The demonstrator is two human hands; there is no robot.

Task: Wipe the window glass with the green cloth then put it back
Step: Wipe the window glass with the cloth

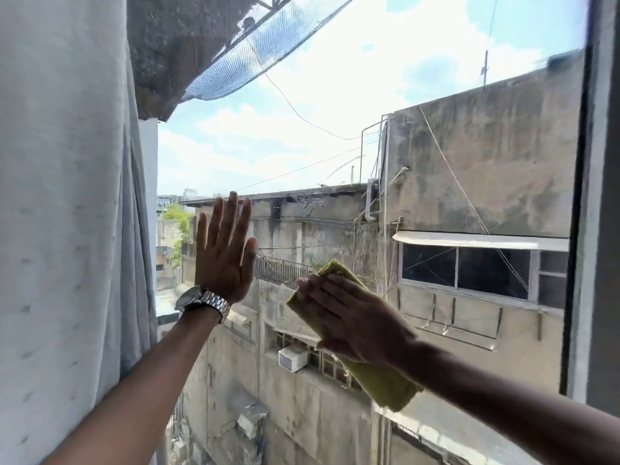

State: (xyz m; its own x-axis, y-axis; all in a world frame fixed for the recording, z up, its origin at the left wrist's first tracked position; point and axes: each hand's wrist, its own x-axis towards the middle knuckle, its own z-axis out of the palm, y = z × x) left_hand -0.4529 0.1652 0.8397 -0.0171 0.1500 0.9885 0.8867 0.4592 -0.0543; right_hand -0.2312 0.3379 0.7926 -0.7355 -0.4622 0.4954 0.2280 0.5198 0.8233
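Observation:
The window glass (335, 129) fills the middle of the view, with sky and concrete buildings behind it. A folded green cloth (385, 380) lies flat against the lower middle of the pane. My right hand (352, 317) presses on it, palm down, fingers pointing up and left, covering the cloth's middle. The cloth's ends stick out above the fingertips and below the wrist. My left hand (224, 250) rests flat on the glass to the left of the cloth, fingers up and slightly apart, holding nothing. A metal watch (204, 302) is on that wrist.
A pale grey curtain (67, 229) hangs down the whole left side, close to my left arm. The dark window frame (593, 229) runs down the right edge.

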